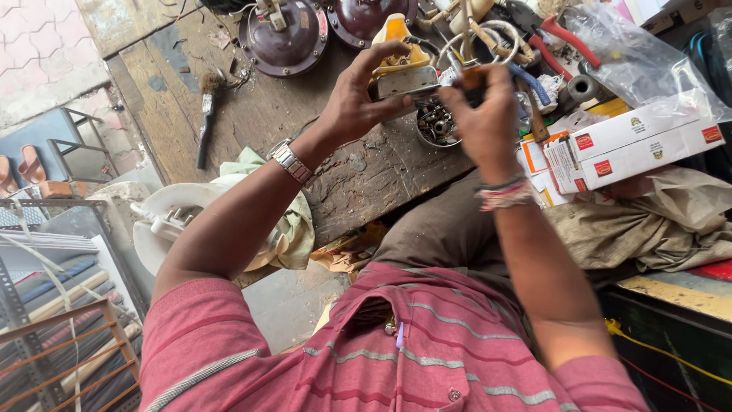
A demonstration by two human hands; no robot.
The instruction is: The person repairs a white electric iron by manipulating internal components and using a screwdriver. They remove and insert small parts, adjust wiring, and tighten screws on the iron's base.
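Metal part (pixel 402 78) with its yellow piece sits gripped in my left hand (pixel 354 103); my right hand (pixel 484 114) pinches an orange-handled tool (pixel 470 76), which I'd best keep square and steady.

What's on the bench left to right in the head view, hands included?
Small brush → dark red round dome part → left hand holding a grey-and-yellow part → right hand → white-and-red boxes.
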